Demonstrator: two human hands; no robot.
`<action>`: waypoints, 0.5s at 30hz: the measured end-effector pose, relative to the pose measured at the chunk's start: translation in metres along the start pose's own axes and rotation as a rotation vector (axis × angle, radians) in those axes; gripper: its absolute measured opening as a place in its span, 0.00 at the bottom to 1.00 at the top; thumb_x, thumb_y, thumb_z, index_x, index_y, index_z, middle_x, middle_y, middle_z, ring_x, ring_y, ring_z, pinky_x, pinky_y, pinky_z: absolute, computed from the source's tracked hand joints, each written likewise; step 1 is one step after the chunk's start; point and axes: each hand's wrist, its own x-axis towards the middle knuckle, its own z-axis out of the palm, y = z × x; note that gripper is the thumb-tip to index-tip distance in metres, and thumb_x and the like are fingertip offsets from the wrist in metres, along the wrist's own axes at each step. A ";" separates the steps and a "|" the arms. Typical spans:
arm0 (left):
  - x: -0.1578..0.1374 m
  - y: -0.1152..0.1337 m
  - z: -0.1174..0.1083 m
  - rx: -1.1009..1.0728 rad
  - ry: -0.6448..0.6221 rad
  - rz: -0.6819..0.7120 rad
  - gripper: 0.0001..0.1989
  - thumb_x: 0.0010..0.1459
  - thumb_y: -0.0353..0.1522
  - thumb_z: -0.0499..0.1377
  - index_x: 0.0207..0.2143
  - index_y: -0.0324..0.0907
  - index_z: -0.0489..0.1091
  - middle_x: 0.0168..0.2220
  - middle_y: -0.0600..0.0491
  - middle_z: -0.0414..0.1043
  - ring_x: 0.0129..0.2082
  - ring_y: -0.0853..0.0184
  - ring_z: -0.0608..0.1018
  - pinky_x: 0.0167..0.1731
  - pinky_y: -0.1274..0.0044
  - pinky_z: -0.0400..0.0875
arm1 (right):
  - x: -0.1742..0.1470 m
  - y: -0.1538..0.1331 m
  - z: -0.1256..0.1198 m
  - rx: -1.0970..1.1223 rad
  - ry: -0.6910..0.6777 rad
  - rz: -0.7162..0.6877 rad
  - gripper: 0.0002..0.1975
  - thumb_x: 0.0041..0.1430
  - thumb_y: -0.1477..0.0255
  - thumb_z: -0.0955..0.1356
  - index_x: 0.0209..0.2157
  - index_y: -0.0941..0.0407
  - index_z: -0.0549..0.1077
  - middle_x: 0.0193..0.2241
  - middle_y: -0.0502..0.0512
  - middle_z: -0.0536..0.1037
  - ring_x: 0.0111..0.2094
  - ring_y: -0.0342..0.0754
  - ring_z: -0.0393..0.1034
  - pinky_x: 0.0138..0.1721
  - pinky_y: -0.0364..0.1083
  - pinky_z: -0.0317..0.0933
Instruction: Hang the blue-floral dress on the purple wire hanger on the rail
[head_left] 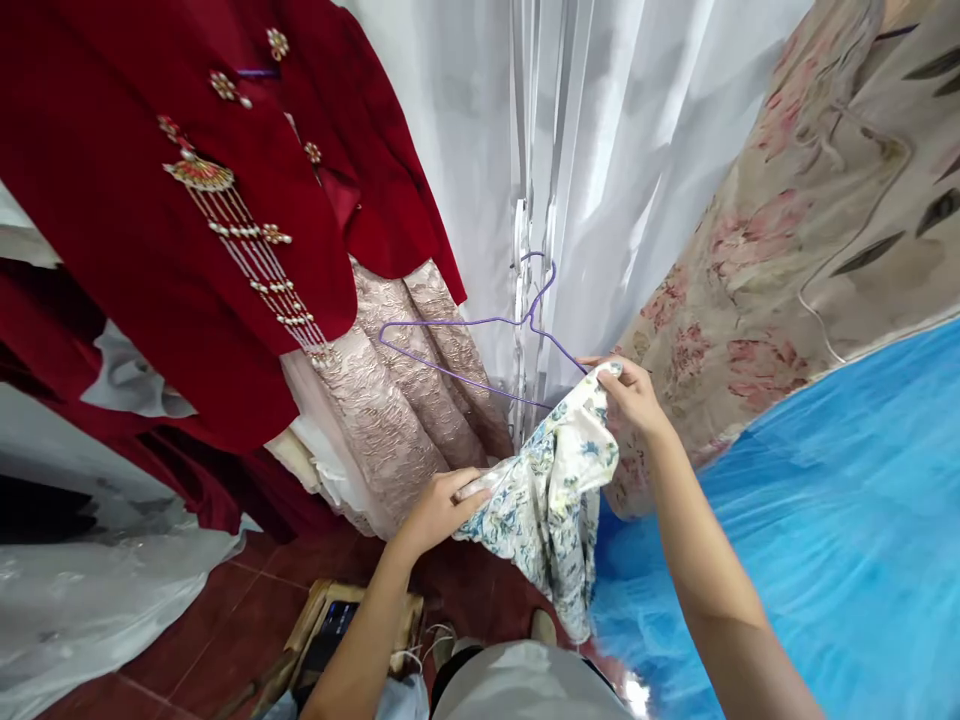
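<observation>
A white garment with a blue and green floral print (536, 490) hangs between my two hands. My left hand (442, 508) pinches its edge at the lower left. At the upper right, my right hand (631, 392) grips the other end of that edge, right by one arm of a thin purple hanger (457, 323). The hanger's hook rests up at a white rack or frame (520, 240). Its left arm is bare, and the right arm's end is hidden behind the garment and my right fingers.
To the left hang a dark red jacket (300, 250) with beaded ornaments and a pink textured skirt (397, 390). A beige floral garment (757, 290) and blue tulle (810, 520) hang at the right. Below, a wooden stool (319, 605) holding a phone stands on the red tiled floor (202, 625).
</observation>
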 end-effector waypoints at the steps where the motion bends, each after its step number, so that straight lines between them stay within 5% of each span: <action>1: 0.001 0.002 -0.003 -0.008 0.007 0.030 0.13 0.63 0.41 0.58 0.41 0.43 0.77 0.40 0.52 0.80 0.39 0.63 0.78 0.43 0.76 0.70 | 0.008 0.006 0.005 0.056 -0.005 0.038 0.19 0.53 0.51 0.74 0.31 0.54 0.76 0.33 0.55 0.82 0.31 0.50 0.72 0.34 0.46 0.65; 4: -0.001 0.007 -0.004 0.004 -0.037 0.126 0.13 0.64 0.41 0.57 0.33 0.42 0.76 0.35 0.50 0.78 0.37 0.63 0.77 0.42 0.74 0.70 | 0.013 0.018 0.012 0.202 -0.023 0.145 0.22 0.48 0.50 0.76 0.29 0.54 0.74 0.25 0.52 0.80 0.25 0.47 0.69 0.28 0.44 0.62; 8: -0.006 -0.001 0.002 0.036 -0.136 0.193 0.15 0.63 0.39 0.58 0.26 0.41 0.71 0.28 0.52 0.72 0.32 0.64 0.74 0.36 0.75 0.67 | -0.019 0.021 0.009 0.265 -0.024 0.266 0.21 0.46 0.52 0.78 0.27 0.54 0.73 0.20 0.48 0.75 0.18 0.44 0.63 0.23 0.43 0.60; 15: -0.003 -0.038 -0.012 0.045 -0.272 0.136 0.08 0.63 0.35 0.59 0.38 0.43 0.77 0.36 0.51 0.78 0.38 0.63 0.77 0.40 0.75 0.68 | -0.064 0.011 0.006 0.247 -0.013 0.342 0.22 0.41 0.52 0.79 0.24 0.54 0.73 0.17 0.49 0.72 0.18 0.46 0.64 0.22 0.44 0.58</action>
